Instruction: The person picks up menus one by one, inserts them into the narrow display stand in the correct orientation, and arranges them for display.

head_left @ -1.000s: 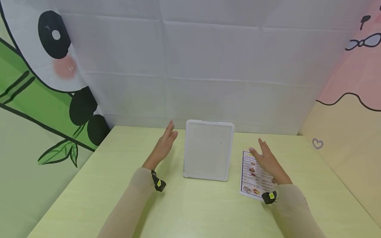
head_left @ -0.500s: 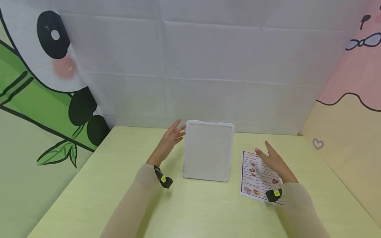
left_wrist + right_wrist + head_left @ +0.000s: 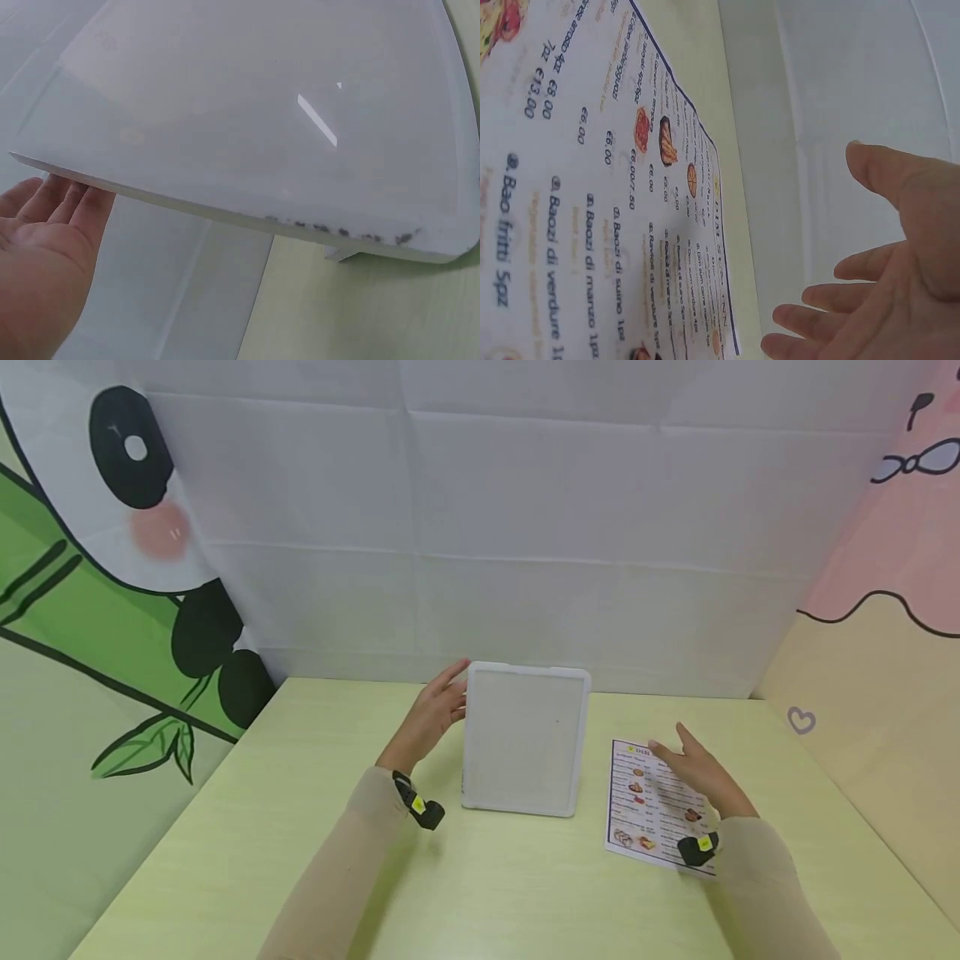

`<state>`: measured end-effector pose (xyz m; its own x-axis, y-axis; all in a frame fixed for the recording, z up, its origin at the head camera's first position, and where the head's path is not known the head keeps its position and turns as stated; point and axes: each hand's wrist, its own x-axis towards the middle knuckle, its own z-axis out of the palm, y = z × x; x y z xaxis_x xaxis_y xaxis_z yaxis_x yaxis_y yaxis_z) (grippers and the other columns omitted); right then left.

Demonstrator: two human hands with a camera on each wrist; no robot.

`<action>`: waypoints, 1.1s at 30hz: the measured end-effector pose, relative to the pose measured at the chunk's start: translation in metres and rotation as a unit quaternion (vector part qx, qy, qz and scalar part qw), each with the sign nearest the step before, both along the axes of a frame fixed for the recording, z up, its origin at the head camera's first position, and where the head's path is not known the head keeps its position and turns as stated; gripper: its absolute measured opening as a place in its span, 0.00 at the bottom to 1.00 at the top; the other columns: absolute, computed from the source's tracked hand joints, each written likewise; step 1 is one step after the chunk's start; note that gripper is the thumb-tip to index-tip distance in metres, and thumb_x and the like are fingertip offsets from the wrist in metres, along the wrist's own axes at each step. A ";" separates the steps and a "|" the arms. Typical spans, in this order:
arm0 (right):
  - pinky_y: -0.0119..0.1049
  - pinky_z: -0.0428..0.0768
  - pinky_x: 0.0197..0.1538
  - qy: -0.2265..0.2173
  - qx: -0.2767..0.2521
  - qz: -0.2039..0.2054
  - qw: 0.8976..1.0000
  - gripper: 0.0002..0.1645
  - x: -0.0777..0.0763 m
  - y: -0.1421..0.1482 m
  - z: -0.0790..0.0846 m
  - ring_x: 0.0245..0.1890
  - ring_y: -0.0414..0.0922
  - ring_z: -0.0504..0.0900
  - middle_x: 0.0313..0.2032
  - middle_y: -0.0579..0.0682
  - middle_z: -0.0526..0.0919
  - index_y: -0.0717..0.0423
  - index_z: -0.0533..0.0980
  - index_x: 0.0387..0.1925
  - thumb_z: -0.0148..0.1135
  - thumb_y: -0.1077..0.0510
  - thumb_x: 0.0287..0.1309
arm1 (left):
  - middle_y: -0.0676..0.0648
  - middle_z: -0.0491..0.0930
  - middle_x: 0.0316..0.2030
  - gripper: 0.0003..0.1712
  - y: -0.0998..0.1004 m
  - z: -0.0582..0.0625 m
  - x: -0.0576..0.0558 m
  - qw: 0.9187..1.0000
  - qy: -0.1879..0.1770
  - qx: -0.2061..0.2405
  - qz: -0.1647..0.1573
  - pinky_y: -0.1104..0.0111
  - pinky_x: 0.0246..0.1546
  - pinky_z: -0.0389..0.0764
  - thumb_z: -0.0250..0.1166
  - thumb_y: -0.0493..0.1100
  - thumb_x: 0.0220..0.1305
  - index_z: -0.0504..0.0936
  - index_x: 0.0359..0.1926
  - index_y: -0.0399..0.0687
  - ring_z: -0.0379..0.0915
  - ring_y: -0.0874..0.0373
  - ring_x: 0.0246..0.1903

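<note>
Hovering above menu (image 3: 647,810), right hand (image 3: 705,777) wide; left hand (image 3: 426,727) loose, partly behind whiteboard (image 3: 525,739)

L fingers (image 3: 91,214) + R fingers (image 3: 810,321) unclenched

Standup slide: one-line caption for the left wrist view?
Left hand partly behind the edge of a white board, dark smudges along that edge.

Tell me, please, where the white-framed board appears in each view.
Head: the white-framed board just below centre, beside the left hand.
Left wrist: across most of the upper picture.
Right wrist: not in it.
Shared landmark: the pale green table, in all three.
</note>
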<state>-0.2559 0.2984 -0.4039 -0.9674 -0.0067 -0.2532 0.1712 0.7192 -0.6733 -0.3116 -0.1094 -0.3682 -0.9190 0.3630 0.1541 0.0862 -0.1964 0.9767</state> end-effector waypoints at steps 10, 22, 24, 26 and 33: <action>0.70 0.41 0.68 0.009 0.050 0.051 0.997 0.69 -0.005 0.007 -0.018 0.69 0.74 0.31 0.70 0.76 0.27 0.73 0.26 0.70 0.57 0.33 0.59 | 0.38 0.71 0.60 0.30 0.005 -0.001 -0.003 1.000 0.006 -0.019 0.014 0.73 0.46 0.80 0.51 0.45 0.74 0.57 0.73 0.49 0.75 0.59 0.47; 0.69 0.53 0.67 0.008 0.155 0.087 0.984 0.74 -0.005 0.003 -0.029 0.67 0.77 0.40 0.68 0.82 0.36 0.81 0.36 0.68 0.67 0.34 0.50 | 0.51 0.78 0.45 0.30 0.007 0.003 -0.005 0.999 0.013 -0.015 0.036 0.73 0.46 0.80 0.57 0.44 0.70 0.63 0.71 0.52 0.75 0.59 0.47; 0.69 0.55 0.66 0.005 0.163 0.086 0.983 0.74 -0.004 0.002 -0.029 0.67 0.77 0.41 0.68 0.82 0.37 0.81 0.37 0.68 0.68 0.34 0.49 | 0.51 0.78 0.44 0.30 0.007 0.003 -0.005 0.999 0.013 -0.018 0.039 0.72 0.46 0.81 0.57 0.43 0.70 0.63 0.71 0.52 0.76 0.59 0.47; 0.69 0.56 0.66 0.005 0.171 0.084 0.982 0.75 -0.003 0.001 -0.028 0.67 0.76 0.42 0.67 0.82 0.38 0.81 0.38 0.68 0.69 0.33 0.47 | 0.51 0.78 0.44 0.31 0.007 0.004 -0.005 0.999 0.014 -0.023 0.044 0.71 0.46 0.81 0.58 0.43 0.70 0.62 0.71 0.51 0.76 0.59 0.47; 0.69 0.57 0.66 -0.002 0.186 0.093 0.978 0.76 -0.005 0.007 -0.034 0.67 0.76 0.44 0.68 0.82 0.40 0.82 0.40 0.68 0.68 0.30 0.45 | 0.44 0.78 0.51 0.30 0.005 0.009 -0.007 0.998 0.023 -0.029 0.060 0.72 0.46 0.81 0.60 0.40 0.68 0.65 0.69 0.49 0.77 0.60 0.46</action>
